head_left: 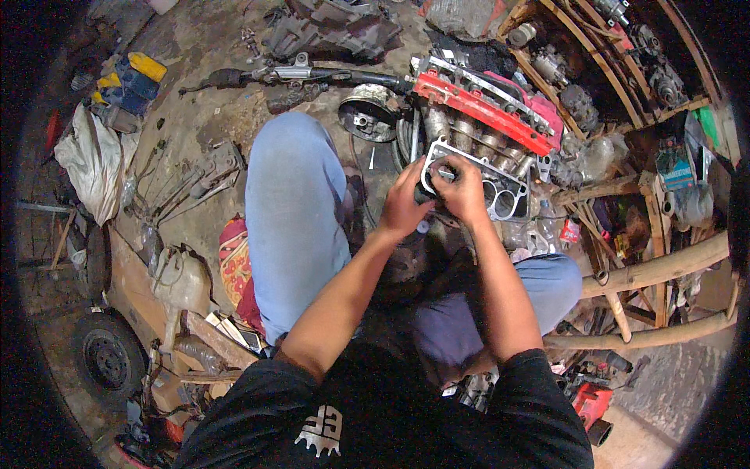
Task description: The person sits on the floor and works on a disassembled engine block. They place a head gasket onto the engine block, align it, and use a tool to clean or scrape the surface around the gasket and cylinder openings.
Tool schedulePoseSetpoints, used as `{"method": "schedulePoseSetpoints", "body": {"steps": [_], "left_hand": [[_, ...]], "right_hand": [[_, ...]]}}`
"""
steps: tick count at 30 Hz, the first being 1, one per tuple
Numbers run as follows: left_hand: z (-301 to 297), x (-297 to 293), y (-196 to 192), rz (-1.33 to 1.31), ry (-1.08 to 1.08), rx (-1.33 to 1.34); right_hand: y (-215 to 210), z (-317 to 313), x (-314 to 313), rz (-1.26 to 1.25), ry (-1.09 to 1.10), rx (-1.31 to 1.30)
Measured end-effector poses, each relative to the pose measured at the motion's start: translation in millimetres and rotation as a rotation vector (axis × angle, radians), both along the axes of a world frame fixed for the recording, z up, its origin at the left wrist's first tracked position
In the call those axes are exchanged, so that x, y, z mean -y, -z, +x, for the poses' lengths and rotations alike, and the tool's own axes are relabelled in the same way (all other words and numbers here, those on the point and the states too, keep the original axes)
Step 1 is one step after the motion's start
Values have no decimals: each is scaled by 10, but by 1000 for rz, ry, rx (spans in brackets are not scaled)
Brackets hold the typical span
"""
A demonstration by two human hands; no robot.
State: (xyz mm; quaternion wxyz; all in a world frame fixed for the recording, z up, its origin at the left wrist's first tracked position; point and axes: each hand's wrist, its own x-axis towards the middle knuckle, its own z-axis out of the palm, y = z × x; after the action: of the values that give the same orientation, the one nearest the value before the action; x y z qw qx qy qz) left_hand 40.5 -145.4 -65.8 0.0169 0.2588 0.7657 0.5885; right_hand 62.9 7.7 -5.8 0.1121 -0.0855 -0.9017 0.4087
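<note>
An engine block [525,190] with a bare metal top face and round cylinder bores lies in front of me, between my knees. My left hand [405,205] is at its left end, fingers curled against the edge and thumb bent inward. Over the leftmost bore, my right hand [461,187] has its fingers bent together in a pinch. Whatever the fingers of both hands hold is dark, small and mostly hidden. Just beyond the block sits a cylinder head [488,147] with a long red cover [484,113] and several metal ports facing me.
A round metal part [367,113] and a long steering rack [312,74] lie ahead on the dirty floor. Wooden shelving [601,62] with engine parts stands at the right, above bamboo poles [664,266]. A wheel [109,356] and a white sack [90,160] are at the left.
</note>
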Motion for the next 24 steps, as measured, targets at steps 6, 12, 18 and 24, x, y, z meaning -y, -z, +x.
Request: {"method": "schedulePoseSetpoints", "body": {"steps": [6,12,18,24], "left_hand": [[8,20,-6,-25,-2,-37],[10,17,-18,-19,6,-28],[22,11,-61,-17,17,-18],[23,27,-82,-22,20,11]], "right_hand": [[-32,-8,-14,108,-121,49],[-43,-19,14,125,-109,110],[65,-17,-45,134,-92,128],[10,-37,-42,107,-125,138]]}}
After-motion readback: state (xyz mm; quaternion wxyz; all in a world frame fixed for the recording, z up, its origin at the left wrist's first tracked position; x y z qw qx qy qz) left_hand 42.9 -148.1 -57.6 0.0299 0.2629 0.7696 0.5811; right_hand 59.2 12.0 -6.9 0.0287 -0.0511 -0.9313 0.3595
